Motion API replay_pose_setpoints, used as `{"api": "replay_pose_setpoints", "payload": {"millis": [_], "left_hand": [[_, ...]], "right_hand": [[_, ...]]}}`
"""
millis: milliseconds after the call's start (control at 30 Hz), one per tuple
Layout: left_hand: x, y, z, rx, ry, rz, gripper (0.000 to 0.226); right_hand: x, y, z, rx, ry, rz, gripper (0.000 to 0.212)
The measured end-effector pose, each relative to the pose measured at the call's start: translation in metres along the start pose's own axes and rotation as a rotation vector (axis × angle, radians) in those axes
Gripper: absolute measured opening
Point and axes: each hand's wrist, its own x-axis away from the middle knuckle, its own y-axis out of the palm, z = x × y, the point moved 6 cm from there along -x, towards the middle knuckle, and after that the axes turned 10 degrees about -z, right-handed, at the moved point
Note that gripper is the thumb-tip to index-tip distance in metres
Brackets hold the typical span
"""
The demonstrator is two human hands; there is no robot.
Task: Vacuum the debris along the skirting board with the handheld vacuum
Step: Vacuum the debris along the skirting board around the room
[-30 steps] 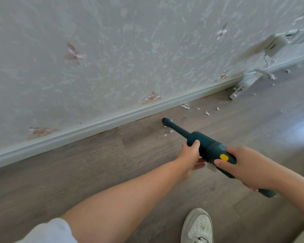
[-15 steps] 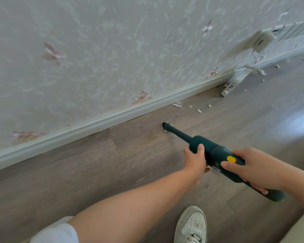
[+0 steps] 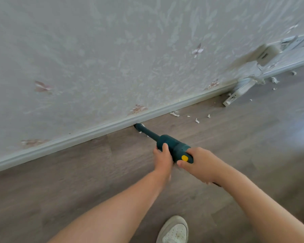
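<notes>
Gripping one dark green handheld vacuum (image 3: 172,146) with both hands, I have my left hand (image 3: 162,157) curled round its front body and my right hand (image 3: 199,163) wrapped round the handle by the single yellow button (image 3: 184,158). Its nozzle tip (image 3: 138,127) touches the skirting board (image 3: 95,132) at the floor's (image 3: 77,172) far edge. Four white scraps (image 3: 175,113) lie further right along that edge; one white shoe (image 3: 174,230) shows below.

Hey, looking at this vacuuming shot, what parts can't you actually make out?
Head view only:
- Handheld vacuum rear handle: covered by the right hand.
- Nozzle tip: pressed at the skirting board, opening unseen.
- White object on wall: blurred, unidentifiable.
- Shoe: cut by bottom edge.
</notes>
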Motion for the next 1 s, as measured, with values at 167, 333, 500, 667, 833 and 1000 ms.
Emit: {"api": "replay_pose_setpoints", "payload": {"millis": [167,333,500,667,833,1000], "left_hand": [[0.01,0.033,0.028,-0.008,-0.176,-0.035,0.041],[0.032,0.062,0.048,-0.018,-0.211,-0.023,0.043],[0.072,0.055,0.068,-0.003,-0.169,-0.012,0.037],[0.108,0.048,0.111,0.025,-0.221,0.011,0.026],[0.116,0.039,0.145,-0.122,-0.291,-0.05,0.025],[0.135,0.008,0.159,-0.387,-0.229,0.017,0.035]], "right_hand": [[0.004,-0.023,-0.004,0.014,0.082,0.031,0.028],[0.029,-0.039,-0.005,-0.034,0.087,0.075,0.029],[0.065,-0.058,-0.013,-0.019,0.023,0.006,0.023],[0.076,-0.084,-0.044,0.079,-0.046,-0.019,0.02],[0.06,-0.103,-0.049,0.153,0.012,-0.035,0.023],[0.058,-0.109,-0.048,0.09,0.056,-0.045,0.03]]}}
